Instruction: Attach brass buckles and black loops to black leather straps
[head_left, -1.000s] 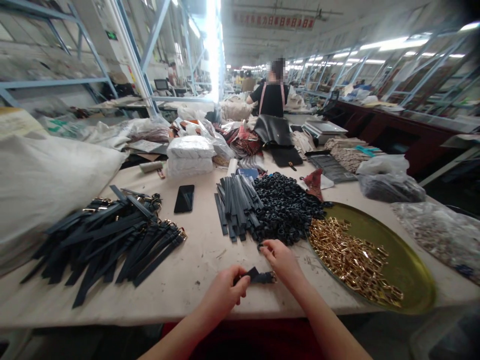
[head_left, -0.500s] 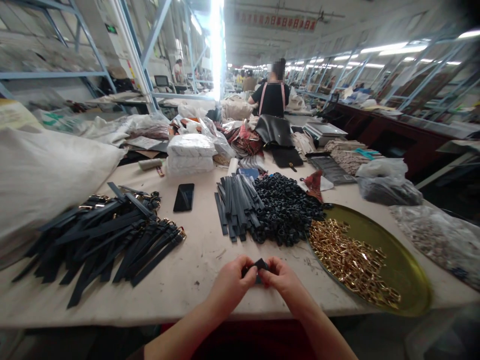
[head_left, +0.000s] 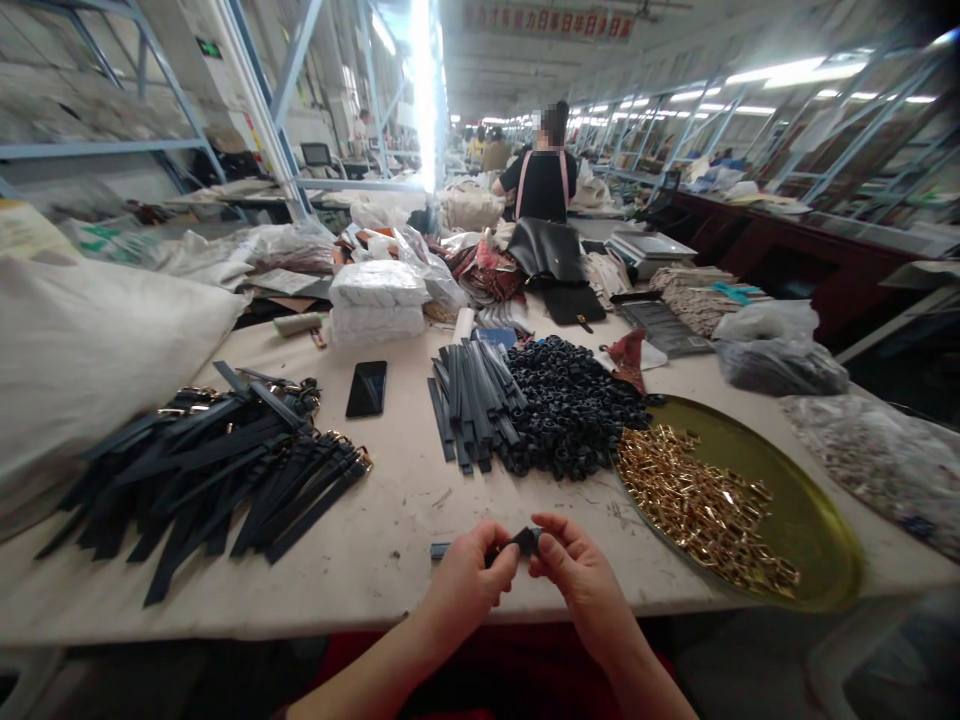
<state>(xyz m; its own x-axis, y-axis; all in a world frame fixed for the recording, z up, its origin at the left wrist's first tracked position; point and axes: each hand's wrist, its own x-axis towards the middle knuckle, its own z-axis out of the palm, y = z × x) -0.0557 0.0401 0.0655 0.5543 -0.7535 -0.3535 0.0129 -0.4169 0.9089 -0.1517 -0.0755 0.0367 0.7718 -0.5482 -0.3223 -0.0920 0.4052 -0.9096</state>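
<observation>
My left hand (head_left: 471,572) is closed around a dark strap (head_left: 523,541) near the table's front edge. One end of it sticks out to the left of that hand, and a folded-looking end shows between the two hands. With thumb and fingertips, my right hand (head_left: 581,575) pinches at this end; the exact contact is partly hidden. Beyond my hands lie a bundle of flat dark strips (head_left: 474,405) and a heap of small black loops (head_left: 577,410). Gold metal clasps (head_left: 697,510) are piled on an oval brass-coloured tray (head_left: 821,540) to the right.
Dark straps with gold fittings (head_left: 240,475) form a pile at the left, beside a large white sack (head_left: 97,340). A phone (head_left: 367,389) lies behind them. Plastic-wrapped packs (head_left: 377,300) and a black leather piece (head_left: 547,252) are farther back. A person (head_left: 544,180) stands beyond the table.
My right hand has turned and shifted slightly right, its fingers now more raised. The strap's other end now shows left of my left hand. The view has tilted slightly.
</observation>
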